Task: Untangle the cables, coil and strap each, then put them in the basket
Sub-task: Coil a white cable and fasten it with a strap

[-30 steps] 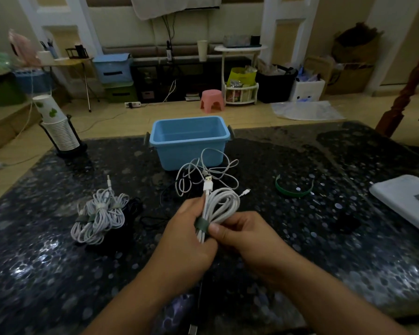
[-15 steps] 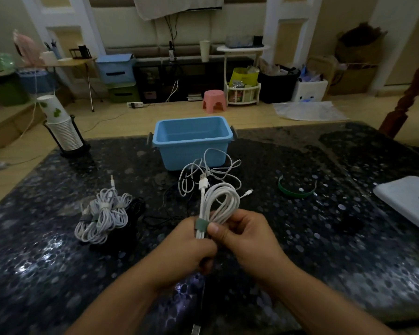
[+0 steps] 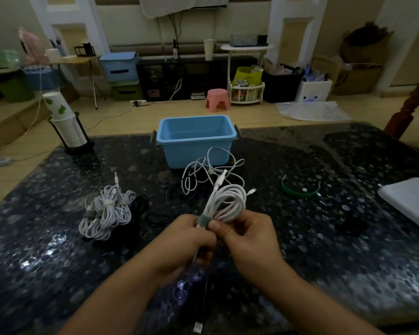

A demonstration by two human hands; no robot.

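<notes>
Tilted further right since earlier, the coiled white cable [image 3: 225,204] wears a grey-green strap [image 3: 203,221]; both hands, left hand [image 3: 186,240] and right hand [image 3: 248,234], pinch it there.

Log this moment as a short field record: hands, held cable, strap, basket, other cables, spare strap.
left hand: grips the coil below the strap
right hand: pinches the strap, thumb on it
coil: white, looped, held above the table
strap: green, wrapped round the coil
basket: blue, nothing visible inside, at the far edge
strapped bundle: white, lying on the left of the table
loose cable: white, uncoiled, before the basket
spare strap: green, curved, on the right
</notes>
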